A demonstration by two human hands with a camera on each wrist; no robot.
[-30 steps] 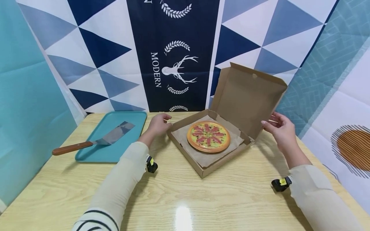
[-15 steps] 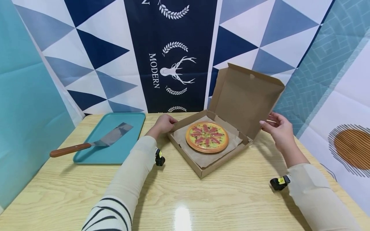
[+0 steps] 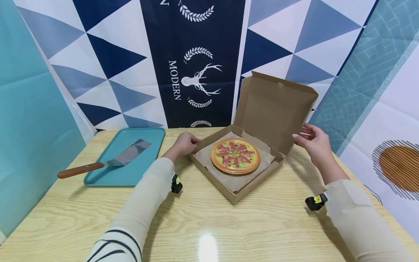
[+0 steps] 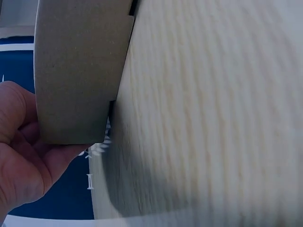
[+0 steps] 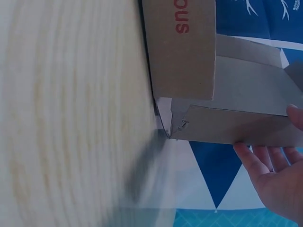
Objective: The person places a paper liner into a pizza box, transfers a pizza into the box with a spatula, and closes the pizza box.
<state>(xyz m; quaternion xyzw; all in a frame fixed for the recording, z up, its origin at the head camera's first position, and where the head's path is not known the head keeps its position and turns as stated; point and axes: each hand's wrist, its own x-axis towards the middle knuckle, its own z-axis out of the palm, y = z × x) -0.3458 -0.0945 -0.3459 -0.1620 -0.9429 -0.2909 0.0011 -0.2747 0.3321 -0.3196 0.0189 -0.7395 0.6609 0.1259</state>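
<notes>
An open cardboard pizza box (image 3: 229,191) stands at an angle on the table, its lid (image 3: 276,109) raised and leaning back. Inside, on brown paper (image 3: 204,154), lies a round pizza (image 3: 235,156) with red strips on top. My left hand (image 3: 184,143) grips the box's left corner; in the left wrist view the thumb and fingers close around the end of the cardboard side wall (image 4: 78,85). On the other side, my right hand (image 3: 315,143) holds the lid's right edge, thumb on one face and fingers on the other, as the right wrist view shows at the lid flap (image 5: 227,125).
A teal tray (image 3: 95,179) is at the table's back left. Across it lies a metal spatula (image 3: 129,153), its wooden handle (image 3: 80,170) sticking out past the tray's left edge. A patterned cloth backdrop (image 3: 196,80) rises directly behind the table (image 3: 262,233).
My left hand has moved right and taken hold of the box's left corner. The box has turned slightly, its front corner shifting right. With my right hand on it, the lid has shifted left.
</notes>
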